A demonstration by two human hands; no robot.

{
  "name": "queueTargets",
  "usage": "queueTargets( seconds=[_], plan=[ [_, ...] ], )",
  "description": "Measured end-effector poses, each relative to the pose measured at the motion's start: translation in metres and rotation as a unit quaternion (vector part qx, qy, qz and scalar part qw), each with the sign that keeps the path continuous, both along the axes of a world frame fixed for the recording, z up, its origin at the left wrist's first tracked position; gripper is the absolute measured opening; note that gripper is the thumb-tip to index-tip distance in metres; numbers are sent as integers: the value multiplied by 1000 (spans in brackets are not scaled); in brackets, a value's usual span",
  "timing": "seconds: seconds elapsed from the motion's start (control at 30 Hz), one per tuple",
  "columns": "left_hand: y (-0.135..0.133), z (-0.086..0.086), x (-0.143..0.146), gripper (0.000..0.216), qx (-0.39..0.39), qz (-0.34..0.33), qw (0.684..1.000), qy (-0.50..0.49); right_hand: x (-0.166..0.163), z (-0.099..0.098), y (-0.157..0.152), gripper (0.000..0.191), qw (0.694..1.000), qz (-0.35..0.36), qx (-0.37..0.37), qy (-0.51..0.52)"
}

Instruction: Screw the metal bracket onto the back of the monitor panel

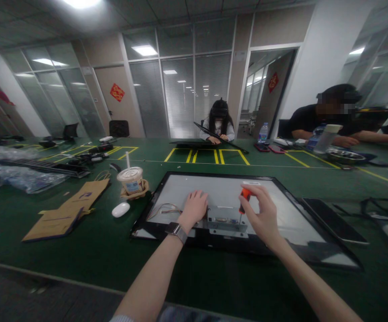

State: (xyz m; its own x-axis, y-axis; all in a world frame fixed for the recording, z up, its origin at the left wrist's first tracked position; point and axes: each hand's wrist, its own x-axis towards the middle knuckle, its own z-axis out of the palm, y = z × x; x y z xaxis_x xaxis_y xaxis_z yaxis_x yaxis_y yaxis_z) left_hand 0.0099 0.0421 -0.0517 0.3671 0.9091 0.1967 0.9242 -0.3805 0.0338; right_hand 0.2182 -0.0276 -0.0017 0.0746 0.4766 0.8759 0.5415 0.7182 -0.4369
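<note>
My right hand (263,213) grips an orange and black screwdriver (245,197) by its handle, with the shaft pointing down. The tip meets a metal bracket (228,227) near the front edge of a flat display panel (264,190). This panel has a black frame and a pale grey back, and it lies flat on the table. To the left of the bracket, my left hand (196,206) rests on the panel with its fingers stretched out. Thin cables (165,209) lie on the panel beside that hand.
Left of the panel are a drink cup (132,179) in a cardboard holder, a white mouse (120,209) and paper bags (68,208). A dark tablet-like slab (335,219) lies at right. Across the green table (90,250), one person handles another panel; another person sits at right.
</note>
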Motion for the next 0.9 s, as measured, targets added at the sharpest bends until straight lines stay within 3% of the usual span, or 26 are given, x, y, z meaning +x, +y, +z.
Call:
queueTargets(
  seconds=[0.3,0.47,0.67,0.9],
  plan=[
    [1,0,0,40,-4,2,1000,-7,1,-2,-1,30,998,41,-30,-24],
    [1,0,0,40,-3,0,1000,-4,0,0,-1,24,1000,7,-23,-14],
    [0,1,0,40,-3,-3,1000,-1,2,-1,0,10,999,19,-24,24],
    [0,-1,0,39,5,3,1000,5,-2,-8,-4,25,989,89,-78,88]
  ],
)
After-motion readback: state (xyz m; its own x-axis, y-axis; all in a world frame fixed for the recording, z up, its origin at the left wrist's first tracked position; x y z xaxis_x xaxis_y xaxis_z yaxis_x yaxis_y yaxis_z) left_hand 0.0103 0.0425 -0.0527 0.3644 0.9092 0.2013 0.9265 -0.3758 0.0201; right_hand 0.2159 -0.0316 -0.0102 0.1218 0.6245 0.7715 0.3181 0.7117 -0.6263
